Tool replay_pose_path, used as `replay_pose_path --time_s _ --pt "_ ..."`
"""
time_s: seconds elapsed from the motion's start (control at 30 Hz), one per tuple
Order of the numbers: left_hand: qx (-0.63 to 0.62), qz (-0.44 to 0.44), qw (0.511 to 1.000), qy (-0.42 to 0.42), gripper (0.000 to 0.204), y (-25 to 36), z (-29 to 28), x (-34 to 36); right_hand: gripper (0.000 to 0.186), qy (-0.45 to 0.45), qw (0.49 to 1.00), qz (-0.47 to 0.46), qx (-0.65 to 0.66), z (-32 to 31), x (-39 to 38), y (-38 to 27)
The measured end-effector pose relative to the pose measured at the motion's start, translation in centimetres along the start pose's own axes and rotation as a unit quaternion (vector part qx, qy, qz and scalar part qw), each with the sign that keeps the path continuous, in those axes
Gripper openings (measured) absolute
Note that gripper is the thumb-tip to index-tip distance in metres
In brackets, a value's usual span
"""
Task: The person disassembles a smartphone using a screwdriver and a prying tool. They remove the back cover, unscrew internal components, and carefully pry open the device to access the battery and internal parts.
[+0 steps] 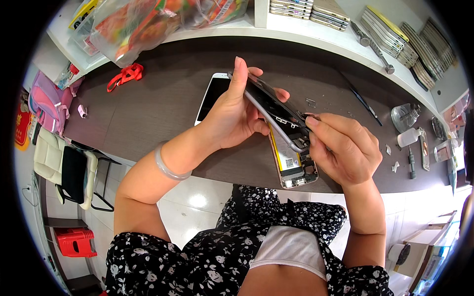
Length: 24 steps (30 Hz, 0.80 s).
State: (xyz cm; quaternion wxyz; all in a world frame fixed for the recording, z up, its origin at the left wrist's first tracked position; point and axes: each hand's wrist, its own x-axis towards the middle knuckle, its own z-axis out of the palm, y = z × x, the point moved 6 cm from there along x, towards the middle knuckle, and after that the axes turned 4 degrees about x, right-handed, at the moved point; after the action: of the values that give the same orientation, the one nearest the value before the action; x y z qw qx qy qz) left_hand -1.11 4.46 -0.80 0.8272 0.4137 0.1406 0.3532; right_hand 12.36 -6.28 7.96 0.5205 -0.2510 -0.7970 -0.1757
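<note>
My left hand (226, 117) is wrapped round a dark smartphone (270, 109) with a grey frame, holding it tilted above the desk. At the phone's lower end my right hand (348, 148) is closed in a pinch at its edge; whether a small part sits between the fingertips is hidden. Beneath the held phone lies an opened phone body (290, 160), its yellow-edged battery and inner parts exposed. A white-framed phone (210, 96) with a black screen lies partly behind my left wrist.
Small metal pieces (310, 102) and a thin dark tool (365, 103) lie beyond my right hand. A glass jar (406, 117), a white bottle (409, 137) and a small screwdriver (412, 163) stand or lie at right. A shelf (296, 39) with stacked phones runs along the back.
</note>
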Motion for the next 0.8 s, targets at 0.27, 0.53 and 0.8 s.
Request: replay_pose_path --time_s 0.27,0.53,0.8 --pt "0.028 0.050 0.998 -0.002 0.054 0.8 0.8 -0.4 0.025 0.006 0.999 0.029 0.040 0.1 0.1 1.4" --pt "0.153 0.111 0.981 0.036 0.074 1.6 0.9 -0.6 0.028 -0.081 0.984 0.104 0.119 0.6 0.4 1.9" --pt "0.329 0.219 0.915 0.085 0.097 2.5 1.0 -0.5 0.028 -0.140 0.964 0.189 0.123 1.8 -0.8 2.7"
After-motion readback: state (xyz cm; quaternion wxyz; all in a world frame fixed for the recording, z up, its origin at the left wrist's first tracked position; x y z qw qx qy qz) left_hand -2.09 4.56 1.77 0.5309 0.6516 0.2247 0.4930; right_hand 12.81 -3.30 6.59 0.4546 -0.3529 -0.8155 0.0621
